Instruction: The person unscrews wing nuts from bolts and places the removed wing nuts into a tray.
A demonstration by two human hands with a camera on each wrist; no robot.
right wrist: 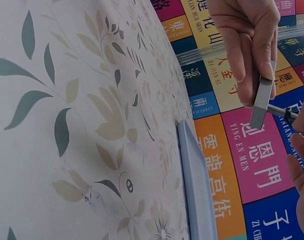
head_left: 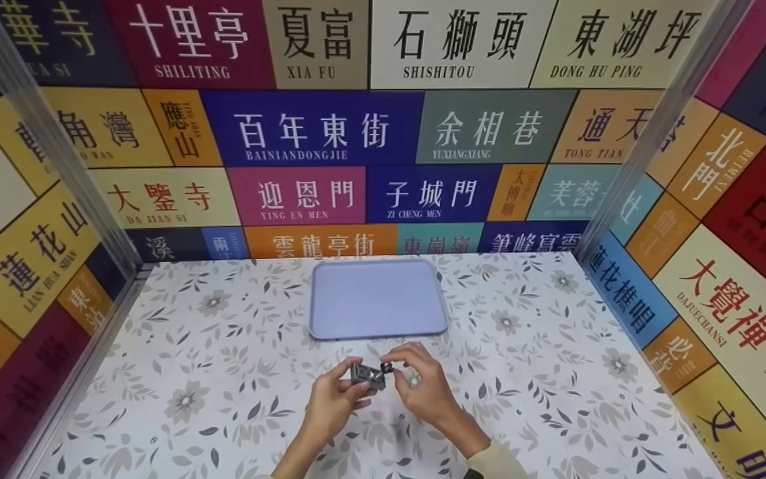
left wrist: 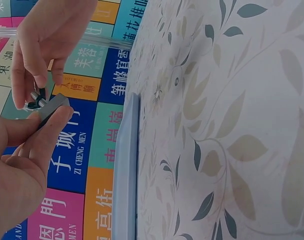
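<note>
My left hand (head_left: 330, 400) pinches a small grey metal block (head_left: 368, 378) with openings in its face, between thumb and fingers. My right hand (head_left: 428, 389) holds a screw with a dark knob-like head (head_left: 387, 367) by that head, at the block's right end. In the right wrist view the screw's silver threaded shank (right wrist: 277, 110) meets the side of the flat grey block (right wrist: 262, 102). The left wrist view shows the dark-headed screw (left wrist: 40, 101) close against the block (left wrist: 56, 106). Both hands are raised over the table, and fingers partly hide the screw head.
Beyond the hands lies a pale blue-lavender rectangular tray (head_left: 378, 299) with a low rim. The table (head_left: 256, 399) has a white floral cover. Colourful sign-printed panels (head_left: 316, 133) stand behind and at both sides, with clear strips at the corners.
</note>
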